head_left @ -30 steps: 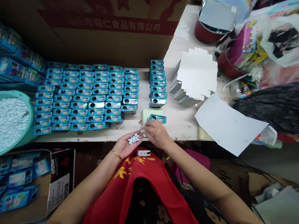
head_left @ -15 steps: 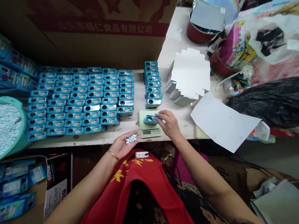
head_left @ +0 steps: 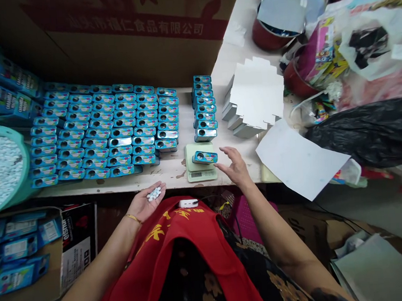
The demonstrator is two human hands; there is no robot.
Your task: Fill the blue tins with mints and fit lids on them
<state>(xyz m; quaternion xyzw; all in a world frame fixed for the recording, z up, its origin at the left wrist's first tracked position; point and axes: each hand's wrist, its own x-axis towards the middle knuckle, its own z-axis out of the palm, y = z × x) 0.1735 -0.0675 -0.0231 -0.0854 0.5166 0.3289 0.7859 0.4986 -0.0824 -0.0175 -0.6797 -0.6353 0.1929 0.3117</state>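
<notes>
Palm up at the table's front edge, my left hand (head_left: 146,202) cups a small heap of white candies (head_left: 154,194). A blue tin (head_left: 205,157) with a round dark hole in its top stands on the pale green kitchen scale (head_left: 202,174). Just right of the tin is my right hand (head_left: 236,166), thumb and fingers apart and holding nothing. Behind the scale a single column of similar tins (head_left: 203,105) runs back, some showing white pieces in their holes.
Many rows of blue tins (head_left: 96,142) fill the table's left side. A green basin (head_left: 24,176) of candies sits far left. White card sheets (head_left: 257,90) are stacked right of the tins. A large cardboard box (head_left: 126,49) stands behind, and a loose white sheet (head_left: 302,161) overhangs the edge.
My right hand has let go of the tin on the scale and moved slightly right, its fingers opening. My left hand has drawn left, away from the scale, with the candies still in it.
</notes>
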